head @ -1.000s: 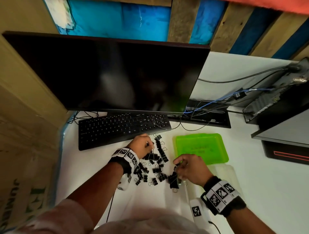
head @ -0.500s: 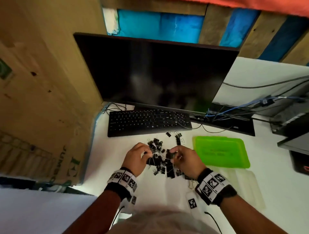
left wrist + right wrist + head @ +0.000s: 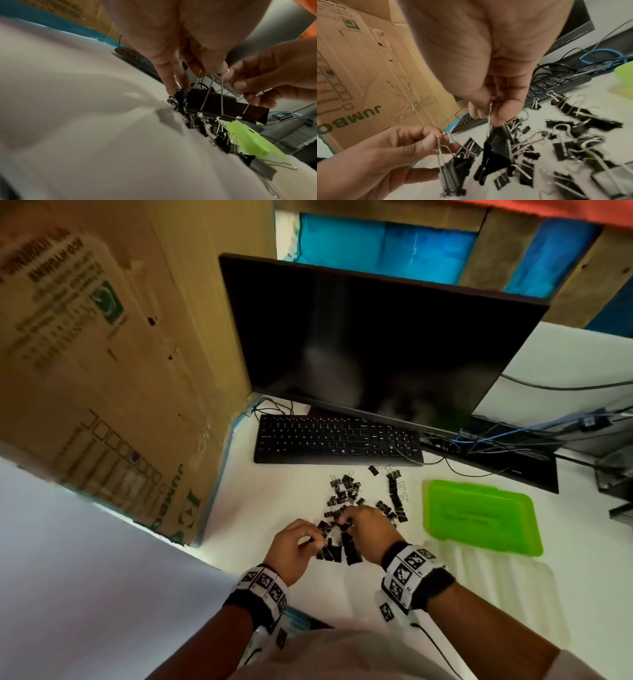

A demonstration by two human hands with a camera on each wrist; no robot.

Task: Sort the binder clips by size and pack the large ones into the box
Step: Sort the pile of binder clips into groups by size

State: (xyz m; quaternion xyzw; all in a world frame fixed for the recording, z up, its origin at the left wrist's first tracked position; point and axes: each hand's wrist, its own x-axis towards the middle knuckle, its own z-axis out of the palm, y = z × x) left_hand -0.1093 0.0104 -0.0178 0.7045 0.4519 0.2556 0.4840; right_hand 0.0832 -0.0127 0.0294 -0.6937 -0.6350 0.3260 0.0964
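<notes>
Black binder clips (image 3: 346, 496) of mixed sizes lie scattered on the white desk in front of the keyboard. My left hand (image 3: 310, 541) pinches the wire handles of two large clips (image 3: 214, 106) that hang below its fingers (image 3: 426, 136). Right beside it, my right hand (image 3: 346, 523) pinches the wire handle of another large clip (image 3: 496, 150), lifted off the pile. The lime-green box (image 3: 479, 518) sits to the right of the clips, apart from both hands. Its inside is not shown.
A black keyboard (image 3: 337, 441) and a dark monitor (image 3: 376, 344) stand behind the clips. A big cardboard carton (image 3: 102, 354) walls off the left side. Cables (image 3: 496, 440) run at the back right. A clear plastic sheet (image 3: 486, 587) lies near the green box.
The head view has swung left. Both hands have come together at the near edge of the pile, each now holding large clips up by their handles.
</notes>
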